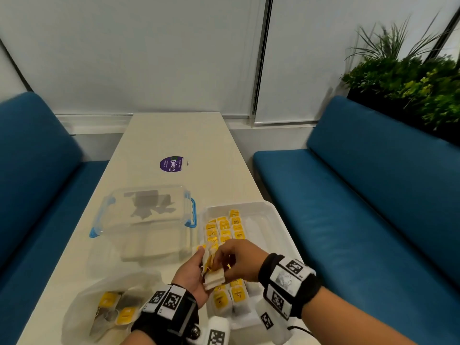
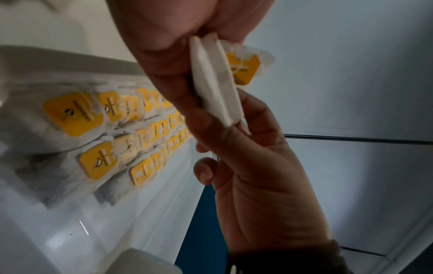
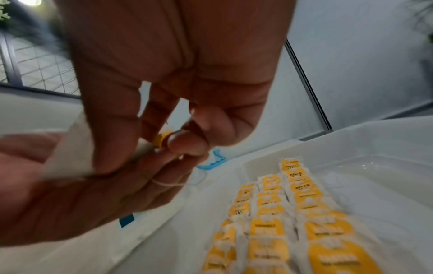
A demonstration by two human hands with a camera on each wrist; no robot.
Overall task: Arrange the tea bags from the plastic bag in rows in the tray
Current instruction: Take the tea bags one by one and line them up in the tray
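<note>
My left hand (image 1: 202,263) grips a small stack of white tea bags (image 1: 212,273) just above the near left part of the white tray (image 1: 278,215). My right hand (image 1: 221,257) pinches the yellow tag (image 3: 161,138) of one bag in that stack between thumb and forefinger. In the left wrist view the stack (image 2: 215,79) stands edge-on between my left hand's fingers (image 2: 164,61). Three rows of yellow-tagged tea bags (image 1: 225,229) lie in the tray's left half. The plastic bag (image 1: 107,302) lies at the near left with several tea bags inside.
A clear lidded box with blue latches (image 1: 144,215) sits left of the tray on the long cream table (image 1: 174,135). A purple round sticker (image 1: 171,164) is farther back. Blue benches (image 1: 361,195) flank the table; plants (image 1: 410,78) stand at the far right.
</note>
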